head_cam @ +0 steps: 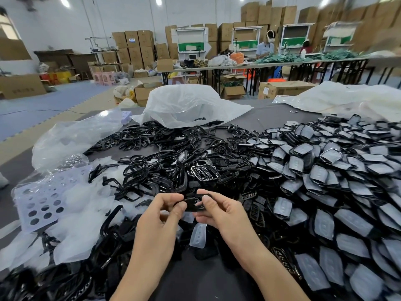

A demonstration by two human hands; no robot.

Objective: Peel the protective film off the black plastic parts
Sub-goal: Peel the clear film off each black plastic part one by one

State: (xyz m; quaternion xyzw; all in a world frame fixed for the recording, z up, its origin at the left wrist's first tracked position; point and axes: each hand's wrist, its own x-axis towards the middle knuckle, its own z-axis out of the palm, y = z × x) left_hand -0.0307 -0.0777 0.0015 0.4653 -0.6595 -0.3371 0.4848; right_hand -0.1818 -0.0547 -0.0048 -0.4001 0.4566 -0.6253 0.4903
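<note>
Both hands hold one glossy black plastic part [193,203] just above the table, at lower centre. My left hand [165,210] pinches its left end between thumb and fingers. My right hand [219,210] grips its right end, thumb on top. A big heap of black parts covered with pale film [338,170] fills the right side. Bare black frames without film [165,161] are piled in the middle and left. Peeled translucent film pieces [84,216] lie in a heap at the left, and one film piece [198,235] lies just below my hands.
A white perforated sheet [40,205] lies at far left. Crumpled clear plastic bags [191,105] sit at the back of the grey table [195,279]. Beyond are stacked cardboard boxes [134,48], long tables and a person working at one [264,48].
</note>
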